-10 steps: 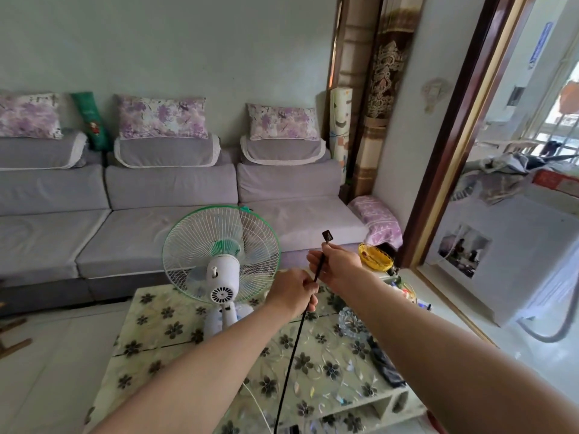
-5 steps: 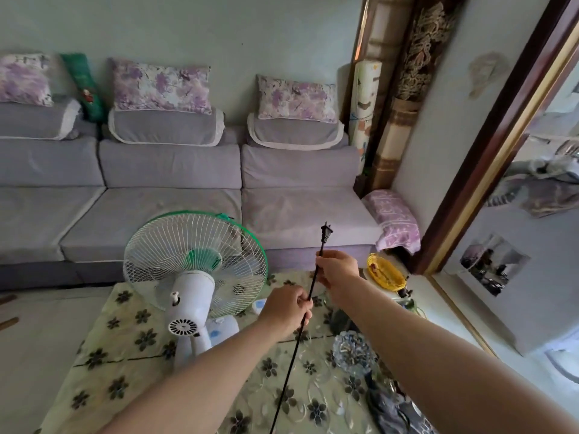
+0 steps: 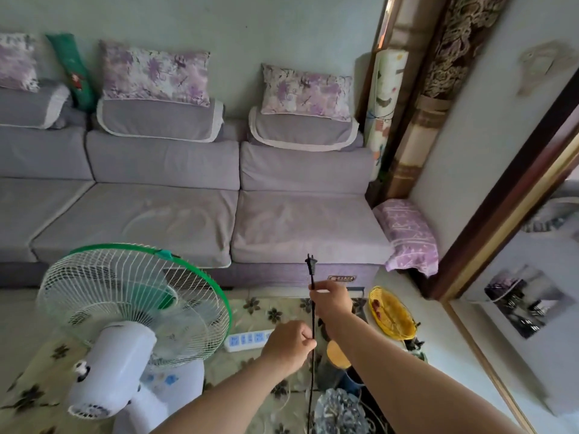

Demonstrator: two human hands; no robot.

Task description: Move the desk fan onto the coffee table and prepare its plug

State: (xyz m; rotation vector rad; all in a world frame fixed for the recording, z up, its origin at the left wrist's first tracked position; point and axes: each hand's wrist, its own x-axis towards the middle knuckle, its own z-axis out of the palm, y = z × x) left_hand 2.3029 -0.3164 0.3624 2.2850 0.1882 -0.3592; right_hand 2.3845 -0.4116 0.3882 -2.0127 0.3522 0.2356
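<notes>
White desk fan with green-rimmed cage (image 3: 125,314) stands on the floral-clothed bench (image 3: 260,308). Both hands pinch its thin black cord (image 3: 312,308): right hand (image 3: 332,300) below the two-pin plug (image 3: 311,265), left hand (image 3: 289,344) lower. Keep the cord taut, prongs clear.

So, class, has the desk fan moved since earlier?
No: the desk fan stands just left of the power strip on the coffee table, as before; only the camera shifted.

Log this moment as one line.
fan: on coffee table | cord: pinched by left hand, right hand | plug: raised, unplugged
</notes>
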